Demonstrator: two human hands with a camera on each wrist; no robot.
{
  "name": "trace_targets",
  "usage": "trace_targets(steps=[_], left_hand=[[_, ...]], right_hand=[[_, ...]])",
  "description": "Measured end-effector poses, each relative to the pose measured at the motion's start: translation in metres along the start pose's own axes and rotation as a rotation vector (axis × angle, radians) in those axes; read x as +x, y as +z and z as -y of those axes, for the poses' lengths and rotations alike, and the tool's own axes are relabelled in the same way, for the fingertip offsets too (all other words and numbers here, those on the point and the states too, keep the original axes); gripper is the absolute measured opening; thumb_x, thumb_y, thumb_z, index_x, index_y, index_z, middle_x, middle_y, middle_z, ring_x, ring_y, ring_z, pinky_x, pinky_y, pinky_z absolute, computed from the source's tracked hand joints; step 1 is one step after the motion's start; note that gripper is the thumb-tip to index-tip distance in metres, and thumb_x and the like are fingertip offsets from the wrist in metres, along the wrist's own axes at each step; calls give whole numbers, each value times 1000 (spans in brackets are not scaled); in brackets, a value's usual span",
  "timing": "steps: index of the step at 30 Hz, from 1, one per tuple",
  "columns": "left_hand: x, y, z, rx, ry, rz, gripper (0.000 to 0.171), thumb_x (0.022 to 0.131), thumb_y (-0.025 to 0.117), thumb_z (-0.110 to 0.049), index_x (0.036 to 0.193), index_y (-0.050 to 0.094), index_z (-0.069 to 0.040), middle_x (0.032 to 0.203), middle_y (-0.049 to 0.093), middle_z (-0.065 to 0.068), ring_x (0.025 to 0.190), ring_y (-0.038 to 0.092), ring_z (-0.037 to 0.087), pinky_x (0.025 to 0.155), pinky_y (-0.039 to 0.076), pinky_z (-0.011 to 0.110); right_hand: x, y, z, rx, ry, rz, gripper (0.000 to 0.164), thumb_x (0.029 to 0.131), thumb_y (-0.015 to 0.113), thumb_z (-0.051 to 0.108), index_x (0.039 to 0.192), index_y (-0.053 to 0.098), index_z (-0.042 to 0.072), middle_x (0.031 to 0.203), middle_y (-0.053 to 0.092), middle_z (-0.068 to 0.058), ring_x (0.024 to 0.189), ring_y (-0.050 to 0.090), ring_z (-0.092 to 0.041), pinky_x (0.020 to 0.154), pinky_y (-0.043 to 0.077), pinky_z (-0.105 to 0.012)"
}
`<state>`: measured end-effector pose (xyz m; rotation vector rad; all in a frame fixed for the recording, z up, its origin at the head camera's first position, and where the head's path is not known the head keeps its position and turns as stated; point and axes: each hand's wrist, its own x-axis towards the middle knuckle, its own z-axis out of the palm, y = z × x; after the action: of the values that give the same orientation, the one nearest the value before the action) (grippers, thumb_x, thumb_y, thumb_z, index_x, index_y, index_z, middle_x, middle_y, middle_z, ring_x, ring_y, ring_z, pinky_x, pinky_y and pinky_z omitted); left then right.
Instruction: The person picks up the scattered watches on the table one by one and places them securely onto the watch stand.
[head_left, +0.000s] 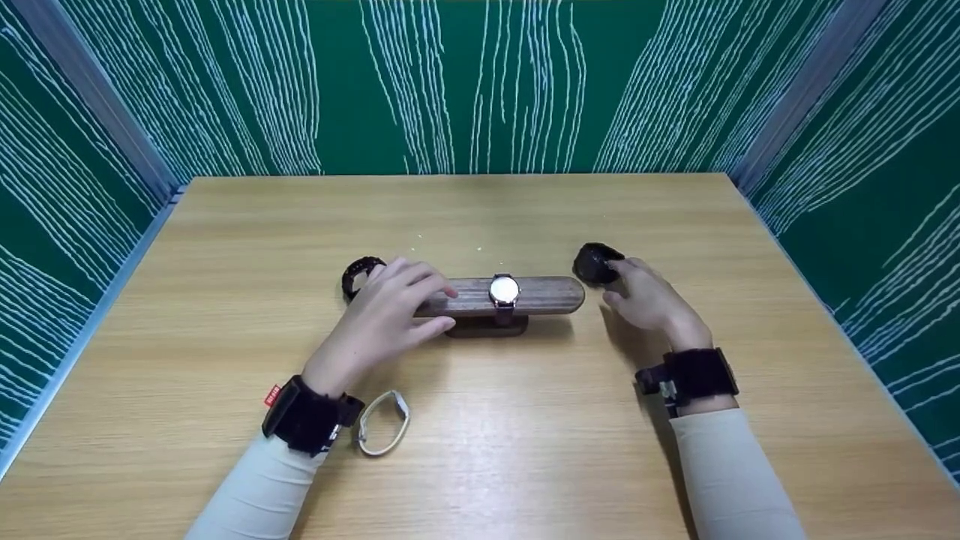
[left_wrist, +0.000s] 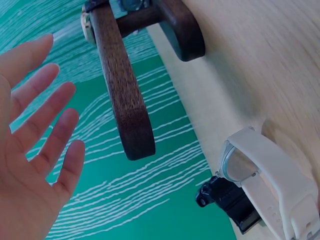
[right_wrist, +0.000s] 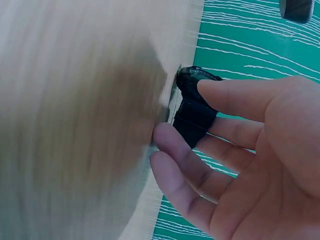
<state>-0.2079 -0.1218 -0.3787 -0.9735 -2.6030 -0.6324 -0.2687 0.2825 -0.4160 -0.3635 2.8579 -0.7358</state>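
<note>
One black watch (head_left: 595,262) pinched just off the right end of a wooden stand (head_left: 551,295)

From where I stand, the black watch is at the far right of the things on the desk (head_left: 187,337). The right hand (head_left: 649,300) grips it between thumb and fingers; part of its strap is hidden behind them, and its face is too dark to make out. Seen from the right wrist, the desk blurs, and only a stub of the stand shows in the top corner.

Near it, the stand's bar carries a round-faced watch (head_left: 505,290). Its dial glares white, so nothing on it can be read, and the left wrist view cuts it off at the top.

The left hand (head_left: 390,304) holds nothing, its fingers loose and spread, hiding the bar's left end from above. Behind its fingers a dark band (head_left: 349,280) peeks out, partly covered; whether it has a dial I can't tell.

Closer to the person lies a white watch (left_wrist: 272,157), strap looped. Beyond it, from the left wrist, shows a black piece (left_wrist: 227,200) I can't identify.
</note>
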Motion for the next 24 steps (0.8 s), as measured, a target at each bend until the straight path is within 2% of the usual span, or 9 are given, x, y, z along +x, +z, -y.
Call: trace_targets(steps=[7,11,14,21,24], left_hand=[[0,3,1,0,8,-1,29,93,84,-30,118,74,-19,123,72,1,117,60,26,102,48,53],[0,4,1,1,20,-8,28,93,84,-29,117,74,-19,121,72,1,115,60,26,100,49,52],[0,4,2,-4,27,-17,28,93,84,-29,117,74,-19,121,72,1,115,60,26,99,49,51],[0,3,0,-10,6,-10,27,94,83,-29,117,73,-19,123,72,1,119,60,26,105,47,53],[0,3,0,-10,4,-7,26,95,82,-29,118,73,-20,123,72,0,118,60,26,104,48,52]], right_hand=[[1,4,-1,-21,-12,-63,51,104,60,11,147,49,-14,150,48,-39,144,41,-56,122,31,-66],[1,4,0,-42,-14,-117,24,103,63,11,119,68,-6,122,68,-31,119,62,-49,105,47,-63],[0,3,1,-49,-19,-152,12,102,64,10,103,71,0,105,72,-22,101,64,-41,92,50,-59],[-4,-4,5,-18,-21,-174,15,103,61,7,109,72,-2,107,73,-22,100,65,-39,91,51,-56],[-7,-9,10,-12,-39,-195,15,103,60,7,108,70,-3,103,72,-22,96,64,-39,86,50,-54]])
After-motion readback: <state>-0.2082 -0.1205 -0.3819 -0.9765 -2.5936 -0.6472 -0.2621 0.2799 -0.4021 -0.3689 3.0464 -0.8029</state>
